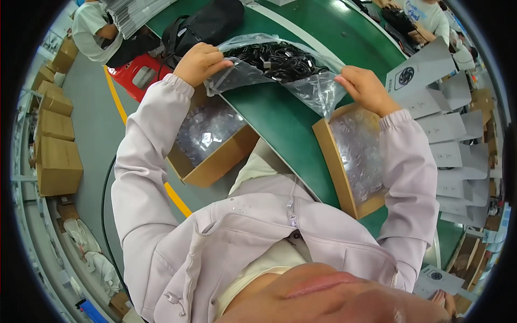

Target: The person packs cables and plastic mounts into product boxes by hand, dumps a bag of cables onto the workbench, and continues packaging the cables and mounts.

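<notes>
A clear plastic bag (318,91) lies spread on the green table, its mouth pulled wide. Inside it is a heap of coiled black cables (291,63), with a metal plug showing among them. My left hand (200,63) is closed on the bag's left edge. The opposite edge is pinched by my right hand (369,89). Below my right hand stands an open cardboard box (335,167) on the table, filled with small clear plastic packets. Another cardboard box (223,164) with similar clear packets sits beyond the table edge, below my left hand.
A black bag (210,24) rests on the green table (272,126) at the far left, near a red plastic object (134,78). Open white boxes (441,129) line the right side. Cardboard cartons (58,153) are stacked at left. Other people work at the far side and lower right.
</notes>
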Available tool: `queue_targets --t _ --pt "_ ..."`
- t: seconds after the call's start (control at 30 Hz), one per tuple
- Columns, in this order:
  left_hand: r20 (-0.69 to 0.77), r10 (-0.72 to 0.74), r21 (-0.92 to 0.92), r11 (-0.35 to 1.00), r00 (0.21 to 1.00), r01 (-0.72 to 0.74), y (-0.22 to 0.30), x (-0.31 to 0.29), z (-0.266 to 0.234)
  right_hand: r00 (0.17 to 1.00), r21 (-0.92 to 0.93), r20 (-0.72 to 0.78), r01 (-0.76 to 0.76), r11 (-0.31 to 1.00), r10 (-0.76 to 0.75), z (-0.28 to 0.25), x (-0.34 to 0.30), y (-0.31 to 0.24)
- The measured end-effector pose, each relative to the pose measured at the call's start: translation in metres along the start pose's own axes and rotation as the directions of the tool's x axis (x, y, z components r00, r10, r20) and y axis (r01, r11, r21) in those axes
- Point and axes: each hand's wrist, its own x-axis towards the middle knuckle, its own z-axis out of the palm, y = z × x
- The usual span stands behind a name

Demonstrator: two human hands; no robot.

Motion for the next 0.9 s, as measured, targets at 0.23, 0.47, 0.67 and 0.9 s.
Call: queue_targets --t 0.23,0.47,0.67,0.9 --pt "0.09 -0.489 -0.404 0.778 0.867 0.481 -0.006 0.049 -0.024 0.967 0.281 -0.081 -0.209 0.937 0.24 -0.049 0.042 -0.001" --pt "0.437 -0.676 -0.552 0.318 0.593 0.771 -0.052 0.098 0.01 0.808 0.762 0.024 -0.396 0.512 0.589 -0.023 0.067 0.068" --pt "0.549 -0.791 -0.674 -0.228 0.27 0.703 -0.072 0.024 0.074 0.684 0.649 0.323 -0.663 0.373 0.654 0.045 0.055 0.068" --pt "-0.047 -0.989 -0.631 0.141 0.143 0.763 -0.029 -0.004 0.053 0.666 0.607 0.207 -0.662 0.439 0.717 0.04 0.053 0.041"
